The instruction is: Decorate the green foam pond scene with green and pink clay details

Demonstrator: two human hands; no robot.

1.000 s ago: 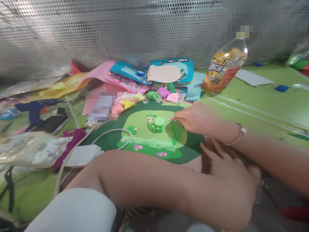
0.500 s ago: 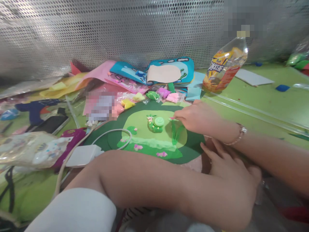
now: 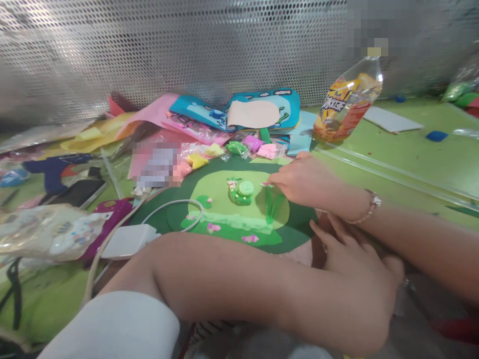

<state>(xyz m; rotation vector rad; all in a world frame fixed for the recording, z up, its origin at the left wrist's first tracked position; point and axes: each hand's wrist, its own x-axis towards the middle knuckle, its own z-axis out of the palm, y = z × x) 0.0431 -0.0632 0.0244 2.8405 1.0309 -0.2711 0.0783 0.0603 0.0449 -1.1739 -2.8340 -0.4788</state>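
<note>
A clay picture on a dark green, rounded sheet [image 3: 299, 230] lies in front of me. On it are a green clay snail [image 3: 243, 192] with a spiral shell, a lily pad [image 3: 204, 201] and pink clay flowers [image 3: 213, 228]. A green clay stem with leaves [image 3: 269, 208] rises at the right, topped by a small pink clay piece [image 3: 266, 184]. My right hand [image 3: 305, 180], wearing a bracelet, is closed, its fingertips at that pink piece. Below it, my left hand [image 3: 355, 267] reaches across with fingers spread, holding nothing visible, by the sheet's lower right edge.
Behind the sheet lie small bags of coloured clay [image 3: 236, 147] and blue printed paper pieces [image 3: 292, 107]. A plastic drink bottle [image 3: 346, 107] stands tilted at the back right. At the left are a white charger [image 3: 129, 241] with its cable, a phone [image 3: 84, 193] and a transparent pouch [image 3: 52, 232].
My right hand has shifted very slightly, its fingertips staying at the pink clay piece. The left hand and the picture look the same.
</note>
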